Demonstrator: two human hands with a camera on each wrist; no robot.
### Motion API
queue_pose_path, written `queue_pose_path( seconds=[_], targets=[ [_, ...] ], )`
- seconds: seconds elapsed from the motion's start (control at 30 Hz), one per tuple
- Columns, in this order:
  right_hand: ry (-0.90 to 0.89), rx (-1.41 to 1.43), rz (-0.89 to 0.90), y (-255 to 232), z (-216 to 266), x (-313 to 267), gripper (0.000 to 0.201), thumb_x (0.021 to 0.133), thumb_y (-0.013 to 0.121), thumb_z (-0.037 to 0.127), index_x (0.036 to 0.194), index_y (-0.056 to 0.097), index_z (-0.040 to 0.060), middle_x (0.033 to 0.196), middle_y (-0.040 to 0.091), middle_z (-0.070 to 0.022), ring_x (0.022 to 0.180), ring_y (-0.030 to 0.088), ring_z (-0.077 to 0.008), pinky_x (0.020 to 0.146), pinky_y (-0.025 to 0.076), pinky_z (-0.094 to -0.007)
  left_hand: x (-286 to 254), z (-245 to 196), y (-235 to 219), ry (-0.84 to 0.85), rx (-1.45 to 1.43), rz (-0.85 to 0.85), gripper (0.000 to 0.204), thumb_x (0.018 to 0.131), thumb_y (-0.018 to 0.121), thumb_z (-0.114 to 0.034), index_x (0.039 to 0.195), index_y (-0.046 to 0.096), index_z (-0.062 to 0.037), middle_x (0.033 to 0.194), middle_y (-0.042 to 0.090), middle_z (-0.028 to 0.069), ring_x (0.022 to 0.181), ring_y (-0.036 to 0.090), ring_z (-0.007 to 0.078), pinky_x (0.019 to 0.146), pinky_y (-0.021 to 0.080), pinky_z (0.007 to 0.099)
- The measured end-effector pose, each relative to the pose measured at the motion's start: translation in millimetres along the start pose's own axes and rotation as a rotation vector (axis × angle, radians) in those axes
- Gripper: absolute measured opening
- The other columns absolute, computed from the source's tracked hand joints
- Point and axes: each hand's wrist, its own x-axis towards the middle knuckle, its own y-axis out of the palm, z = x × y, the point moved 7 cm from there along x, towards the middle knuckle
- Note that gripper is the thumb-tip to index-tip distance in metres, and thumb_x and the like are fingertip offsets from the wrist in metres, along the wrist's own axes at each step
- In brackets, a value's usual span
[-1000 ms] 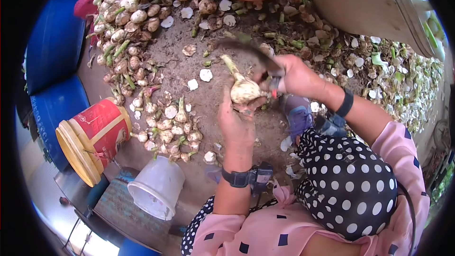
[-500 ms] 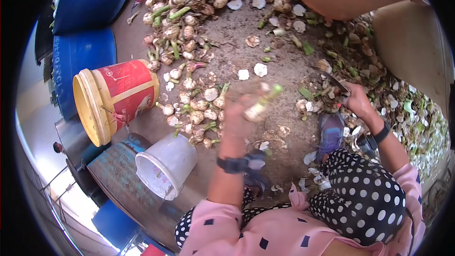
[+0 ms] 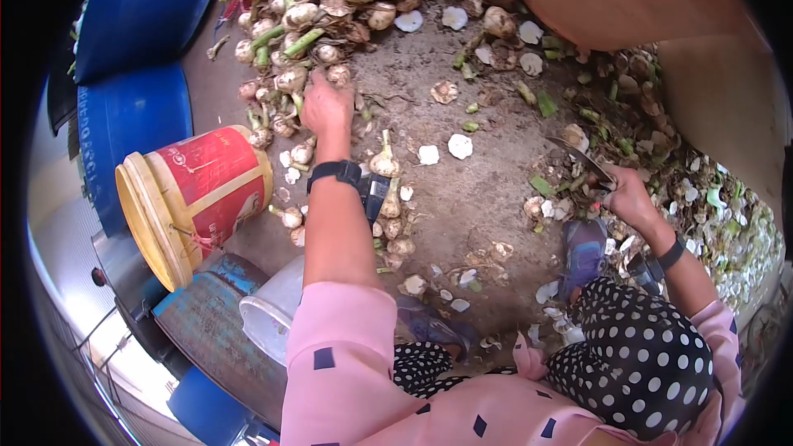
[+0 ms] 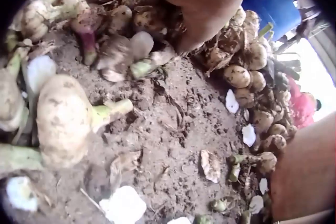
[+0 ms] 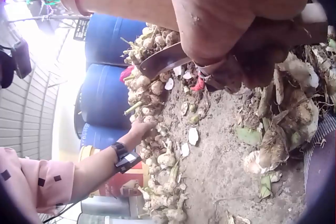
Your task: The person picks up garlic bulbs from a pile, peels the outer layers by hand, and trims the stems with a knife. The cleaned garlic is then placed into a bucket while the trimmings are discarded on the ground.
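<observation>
My left hand (image 3: 329, 107) reaches into the near end of a heap of soil-stained garlic bulbs (image 3: 302, 13). Its fingertips are at a bulb (image 3: 339, 76), and I cannot tell whether they grip it. The left wrist view shows the thumb side of that hand (image 4: 202, 8) low among the bulbs. My right hand (image 3: 632, 198) grips a knife with a curved blade (image 5: 163, 62), held above the trimmings near the right shoe. A garlic bulb with a short stem (image 3: 385, 161) lies beside the left wrist, with several more bulbs (image 3: 401, 245) closer to me.
A red and yellow bucket (image 3: 216, 177) lies on its side at the left, a white bucket (image 3: 277, 306) below it. Blue barrels (image 3: 136, 111) stand behind. Peelings and cut stems (image 3: 727, 206) spread at the right, beside a large tan container (image 3: 719, 91). Shoes (image 3: 585, 252) flank the bare soil.
The left hand carried a garlic bulb away from the knife to the left, let it go, and moved up to the heap. The right hand lowered the knife to the right and then stayed there.
</observation>
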Motion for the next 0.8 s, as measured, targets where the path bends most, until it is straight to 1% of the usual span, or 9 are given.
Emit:
queue_pose_path(
  seconds=[0.1, 0.17, 0.23, 0.33, 0.4, 0.5, 0.57, 0.73, 0.8],
  targets=[
    [-0.032, -0.071, 0.003, 4, 12, -10, 0.029, 0.066, 0.063, -0.006, 0.095, 0.064, -0.001, 0.08, 0.066, -0.0105, 0.075, 0.06, -0.0138, 0.072, 0.048, -0.029, -53, -28, 29, 0.241, -0.109, 0.12, 0.061, 0.073, 0.074, -0.042, 0.122, 0.055, -0.0119, 0.1, 0.063, 0.0186, 0.095, 0.061, 0.034, 0.084, 0.048, 0.0455],
    [-0.105, -0.147, 0.001, 4, 23, -14, 0.029, 0.067, 0.067, 0.002, 0.095, 0.065, 0.0008, 0.081, 0.066, -0.0157, 0.073, 0.064, -0.0236, 0.071, 0.049, -0.0321, -122, -64, 40, 0.644, -0.073, -0.015, 0.058, 0.074, 0.073, -0.034, 0.125, 0.055, -0.013, 0.102, 0.061, 0.0169, 0.1, 0.059, 0.0314, 0.093, 0.041, 0.0478],
    [-0.137, -0.166, -0.016, 5, 23, -15, 0.03, 0.065, 0.065, -0.001, 0.095, 0.064, -0.0002, 0.079, 0.066, -0.0139, 0.073, 0.063, -0.0198, 0.07, 0.049, -0.0311, -186, -89, 66, 0.659, -0.113, 0.327, 0.062, 0.073, 0.074, -0.029, 0.128, 0.052, -0.0115, 0.105, 0.061, 0.0171, 0.102, 0.057, 0.0321, 0.093, 0.041, 0.0472],
    [-0.226, -0.203, -0.032, 10, 24, -22, 0.033, 0.061, 0.062, -0.002, 0.095, 0.064, 0.0002, 0.078, 0.066, -0.0145, 0.072, 0.063, -0.0203, 0.069, 0.049, -0.0321, -239, -103, 97, 0.688, -0.193, 0.164, 0.067, 0.072, 0.074, -0.026, 0.131, 0.048, -0.009, 0.102, 0.061, 0.0169, 0.1, 0.056, 0.0338, 0.095, 0.04, 0.0479],
    [-0.266, -0.218, -0.042, 10, 27, -27, 0.035, 0.06, 0.062, -0.001, 0.095, 0.065, 0.0017, 0.078, 0.066, -0.017, 0.07, 0.065, -0.0247, 0.068, 0.05, -0.0341, -258, -109, 103, 0.588, -0.266, 0.266, 0.066, 0.072, 0.072, -0.016, 0.132, 0.046, -0.0069, 0.103, 0.062, 0.018, 0.096, 0.058, 0.0386, 0.094, 0.042, 0.0466],
    [-0.409, -0.509, -0.187, 6, 40, -37, 0.039, 0.06, 0.061, 0.009, 0.099, 0.066, 0.0105, 0.073, 0.065, -0.014, 0.069, 0.063, -0.0354, 0.064, 0.051, -0.0448, -281, -112, 100, 0.288, -0.905, 0.423, 0.064, 0.071, 0.068, -0.007, 0.13, 0.045, -0.0026, 0.105, 0.064, 0.0149, 0.095, 0.062, 0.0334, 0.09, 0.046, 0.0409],
    [-0.478, -0.571, -0.191, 8, 51, -46, 0.037, 0.06, 0.062, 0.009, 0.097, 0.066, 0.0113, 0.073, 0.065, -0.0121, 0.068, 0.064, -0.0339, 0.062, 0.051, -0.0435, -308, -114, 108, -0.001, -1.498, 0.709, 0.057, 0.069, 0.064, 0.0, 0.124, 0.049, 0.0019, 0.106, 0.065, 0.011, 0.097, 0.062, 0.0246, 0.086, 0.048, 0.035],
    [-0.691, -0.649, -0.224, 9, 83, -69, 0.024, 0.061, 0.065, 0.012, 0.083, 0.056, 0.0108, 0.07, 0.062, -0.0063, 0.064, 0.063, -0.0296, 0.054, 0.05, -0.0405, -325, -128, 45, 0.196, -1.494, 0.724, 0.037, 0.072, 0.064, 0.003, 0.109, 0.059, 0.003, 0.106, 0.064, 0.0083, 0.098, 0.06, 0.018, 0.089, 0.047, 0.0321],
    [-0.723, -0.626, -0.241, 9, 90, -75, 0.023, 0.06, 0.067, 0.013, 0.078, 0.052, 0.0099, 0.068, 0.059, -0.0055, 0.064, 0.063, -0.0289, 0.053, 0.049, -0.0399, -324, -122, 44, 0.375, -1.212, 0.541, 0.038, 0.075, 0.067, 0.001, 0.111, 0.057, 0.003, 0.108, 0.063, 0.0082, 0.098, 0.06, 0.0171, 0.091, 0.046, 0.0319]
  ],
)
